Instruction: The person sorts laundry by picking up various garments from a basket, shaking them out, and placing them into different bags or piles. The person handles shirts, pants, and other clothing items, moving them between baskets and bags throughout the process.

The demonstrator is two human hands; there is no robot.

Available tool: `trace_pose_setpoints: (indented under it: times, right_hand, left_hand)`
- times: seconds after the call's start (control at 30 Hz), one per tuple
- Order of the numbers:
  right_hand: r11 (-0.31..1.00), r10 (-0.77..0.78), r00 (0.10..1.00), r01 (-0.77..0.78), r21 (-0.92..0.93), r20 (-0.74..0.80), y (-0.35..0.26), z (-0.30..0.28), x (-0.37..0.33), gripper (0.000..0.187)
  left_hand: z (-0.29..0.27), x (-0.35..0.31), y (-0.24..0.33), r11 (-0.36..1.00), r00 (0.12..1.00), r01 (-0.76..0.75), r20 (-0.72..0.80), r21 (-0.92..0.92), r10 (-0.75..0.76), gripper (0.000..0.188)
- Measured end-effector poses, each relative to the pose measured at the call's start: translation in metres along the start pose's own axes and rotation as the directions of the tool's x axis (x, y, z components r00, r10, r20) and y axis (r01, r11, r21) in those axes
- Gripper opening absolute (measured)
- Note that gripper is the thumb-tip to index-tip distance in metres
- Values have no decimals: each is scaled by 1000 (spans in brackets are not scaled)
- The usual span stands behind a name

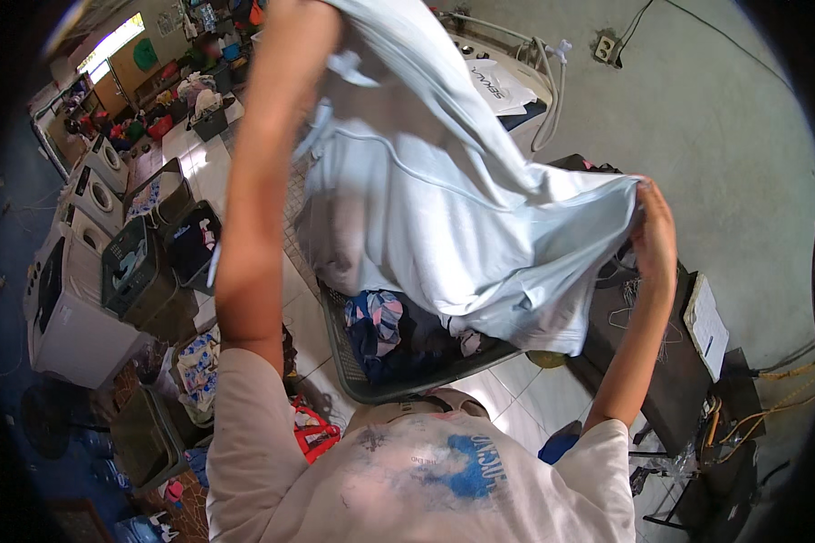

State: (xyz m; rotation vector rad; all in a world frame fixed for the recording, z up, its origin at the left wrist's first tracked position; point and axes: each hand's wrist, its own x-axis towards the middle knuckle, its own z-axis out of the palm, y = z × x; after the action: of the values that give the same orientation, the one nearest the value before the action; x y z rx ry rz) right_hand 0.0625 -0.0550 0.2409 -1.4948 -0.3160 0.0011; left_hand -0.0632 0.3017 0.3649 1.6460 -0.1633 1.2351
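1. Head view, the garment: a pale blue garment (pixel 444 208) hangs spread in the air, above and partly hiding a dark laundry basket (pixel 358 385).
2. Head view, right: the right hand (pixel 654 231) has its grip closed on the garment's edge, fingers bent over the cloth.
3. Head view, left: the left forearm (pixel 258 208) reaches up past the upper edge; the hand lies out of sight, so I cannot tell its grip.
4. Head view, near: blue-and-pink patterned cloth (pixel 385 317) lies inside the basket among dark clothes.
5. Head view, surroundings: a dark bench (pixel 643 403) on the right bears a clipboard (pixel 704 326); front-loading washing machines (pixel 95 195) line the left; a white plastic bag (pixel 498 83) lies at the far side.
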Motion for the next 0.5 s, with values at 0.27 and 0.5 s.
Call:
trace_pose_setpoints:
  times: [0.27,0.5]
  right_hand:
    - [965,-223,887,258,-35,405,24,111,-47,35]
    - [944,189,908,-273,186,375,17,116,-42,21]
  left_hand:
    - [80,-98,-4,996,774,-67,633,51,20,46]
    - [50,-166,-100,951,819,286,545,-119,-178,120]
